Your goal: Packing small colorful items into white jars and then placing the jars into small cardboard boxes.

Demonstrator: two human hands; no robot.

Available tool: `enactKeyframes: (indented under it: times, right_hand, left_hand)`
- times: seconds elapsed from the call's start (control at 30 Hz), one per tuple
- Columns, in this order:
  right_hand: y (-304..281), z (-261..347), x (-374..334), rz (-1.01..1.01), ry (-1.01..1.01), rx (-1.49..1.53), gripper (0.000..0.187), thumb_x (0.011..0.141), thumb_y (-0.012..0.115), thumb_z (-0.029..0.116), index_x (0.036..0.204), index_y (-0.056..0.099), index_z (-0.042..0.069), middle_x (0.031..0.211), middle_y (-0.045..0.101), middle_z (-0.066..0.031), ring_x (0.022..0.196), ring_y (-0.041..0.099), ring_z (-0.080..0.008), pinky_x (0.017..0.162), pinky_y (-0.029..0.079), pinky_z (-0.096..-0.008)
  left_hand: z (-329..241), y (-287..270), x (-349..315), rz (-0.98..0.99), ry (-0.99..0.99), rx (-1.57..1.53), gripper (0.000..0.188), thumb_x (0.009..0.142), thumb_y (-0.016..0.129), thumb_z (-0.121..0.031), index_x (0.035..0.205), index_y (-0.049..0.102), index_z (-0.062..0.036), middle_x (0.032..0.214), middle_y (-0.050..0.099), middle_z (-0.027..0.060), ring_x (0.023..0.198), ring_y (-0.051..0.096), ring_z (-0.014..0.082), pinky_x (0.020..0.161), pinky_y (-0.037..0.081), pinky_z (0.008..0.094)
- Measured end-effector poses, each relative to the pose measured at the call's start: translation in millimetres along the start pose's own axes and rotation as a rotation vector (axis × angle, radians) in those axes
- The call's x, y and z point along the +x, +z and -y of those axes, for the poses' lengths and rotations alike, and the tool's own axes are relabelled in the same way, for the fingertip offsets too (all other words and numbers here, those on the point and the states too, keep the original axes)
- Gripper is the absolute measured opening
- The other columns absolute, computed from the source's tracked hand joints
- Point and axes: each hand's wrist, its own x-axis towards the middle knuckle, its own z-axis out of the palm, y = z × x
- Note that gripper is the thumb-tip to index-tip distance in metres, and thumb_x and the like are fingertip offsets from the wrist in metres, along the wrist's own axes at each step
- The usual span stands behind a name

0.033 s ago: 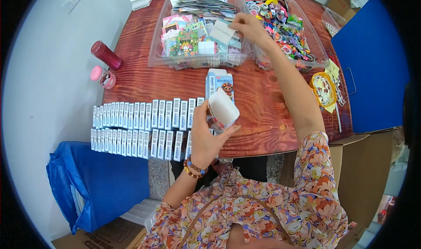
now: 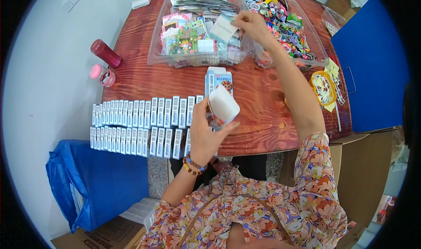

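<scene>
white-lined, open-mouthed cardboard box (image 2: 224,106) sits in the half-curled left hand (image 2: 204,132); at one o'clock, the right hand (image 2: 255,27) pinches a pale flat card (image 2: 223,28).

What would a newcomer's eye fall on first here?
Probably the two rows of boxes, at the near left of the table. Next, at the far side, the left bin, full of cards, and the right bin, full of colourful trinkets. The left hand holds an open box; the right hand, a pale card over the left bin.
</scene>
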Motion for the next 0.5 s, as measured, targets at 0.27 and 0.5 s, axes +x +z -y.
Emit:
enactKeyframes:
  times: [0.27, 0.5]
  right_hand:
    - [-30.1, 105.8, -156.7, -0.17, -0.065, 0.121, 0.018, 0.095, 0.066, 0.009, 0.111, 0.068, 0.001, 0.08, 0.067, 0.0, 0.065, 0.061, -0.004, 0.05, 0.041, -0.019]
    - [-21.4, 103.9, -228.9, -0.208, -0.037, 0.099, 0.02, 0.095, 0.064, 0.0, 0.114, 0.065, -0.002, 0.082, 0.067, -0.0004, 0.069, 0.061, -0.0035, 0.054, 0.045, -0.0179]
  left_hand:
    - [9.7, 15.5, 12.5, -0.071, 0.076, 0.172, 0.08, 0.065, 0.091, -0.023, 0.13, 0.05, -0.0015, 0.11, 0.057, 0.0167, 0.1, 0.059, 0.0352, 0.084, 0.05, 0.0436]
    - [-4.1, 42.8, 6.5, -0.018, 0.129, 0.224, 0.086, 0.066, 0.091, -0.024, 0.137, 0.047, -0.0011, 0.116, 0.055, 0.0183, 0.107, 0.057, 0.038, 0.089, 0.05, 0.0448]
